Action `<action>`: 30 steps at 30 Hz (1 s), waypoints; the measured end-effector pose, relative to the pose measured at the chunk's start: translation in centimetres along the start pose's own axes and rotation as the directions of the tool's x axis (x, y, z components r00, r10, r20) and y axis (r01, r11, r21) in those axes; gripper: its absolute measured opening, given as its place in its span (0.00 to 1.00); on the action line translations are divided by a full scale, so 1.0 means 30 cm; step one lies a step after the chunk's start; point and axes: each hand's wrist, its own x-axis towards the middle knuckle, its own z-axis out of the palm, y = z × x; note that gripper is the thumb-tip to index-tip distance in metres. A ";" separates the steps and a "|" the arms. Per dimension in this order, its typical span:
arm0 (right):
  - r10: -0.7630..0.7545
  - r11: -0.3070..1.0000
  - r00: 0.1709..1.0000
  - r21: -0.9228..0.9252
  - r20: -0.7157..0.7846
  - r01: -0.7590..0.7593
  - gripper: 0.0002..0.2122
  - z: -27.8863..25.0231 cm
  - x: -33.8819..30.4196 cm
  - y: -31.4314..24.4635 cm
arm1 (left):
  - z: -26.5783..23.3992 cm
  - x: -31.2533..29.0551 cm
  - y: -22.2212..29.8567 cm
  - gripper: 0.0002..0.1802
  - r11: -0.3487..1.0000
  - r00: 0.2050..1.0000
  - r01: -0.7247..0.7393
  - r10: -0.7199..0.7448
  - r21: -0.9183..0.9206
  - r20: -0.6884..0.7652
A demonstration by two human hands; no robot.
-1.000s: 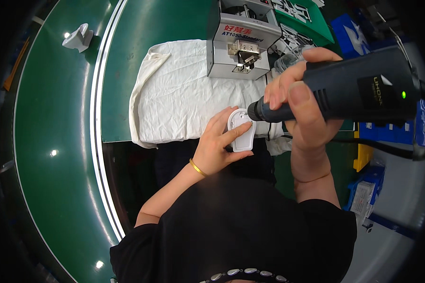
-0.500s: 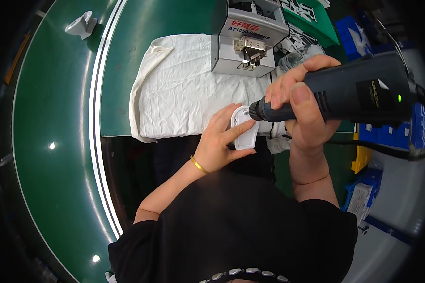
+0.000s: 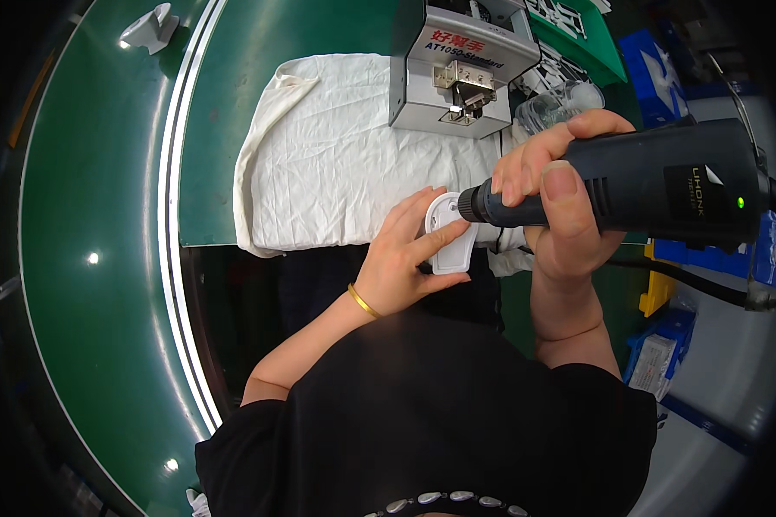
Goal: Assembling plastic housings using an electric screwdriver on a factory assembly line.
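At the near edge of a white cloth [image 3: 336,155], my left hand [image 3: 401,254] holds a small white plastic housing [image 3: 452,254], rounded at the top and hollow on the side facing up. My left thumb and fingers clasp its edges. My right hand [image 3: 569,185] is wrapped round a dark electric screwdriver [image 3: 638,177] lying nearly level, a green light lit at its rear. The screwdriver's ribbed nose is over the upper part of the housing, close to my left fingertips. Its bit is hidden, so I cannot tell whether it touches a screw.
A grey screw-feeding machine [image 3: 457,77] stands on the cloth's far right. Behind it are a green bin [image 3: 608,56] of white and dark parts and a clear plastic container [image 3: 569,103]. A white moulded part [image 3: 151,30] lies far left on the green surface. Blue bins [image 3: 651,77] sit at right.
The view has shifted slightly. The screwdriver and housing keep nearly the same position against each other, and both hands keep their grip.
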 end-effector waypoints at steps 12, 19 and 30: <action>-0.073 0.935 0.994 0.340 -0.083 0.098 0.23 -0.108 0.024 0.041 | -0.005 0.017 0.036 0.35 0.995 1.000 -0.001 0.000 0.100 0.013; 0.277 0.942 0.734 0.022 -0.620 -0.336 0.17 -0.683 0.049 0.182 | -0.034 0.038 0.096 0.28 0.901 0.926 -0.305 0.203 0.310 0.320; 0.625 0.650 0.522 0.017 -0.580 -0.760 0.10 -1.117 -0.088 0.589 | -0.216 0.091 0.108 0.17 0.860 0.955 -0.197 0.059 0.471 0.291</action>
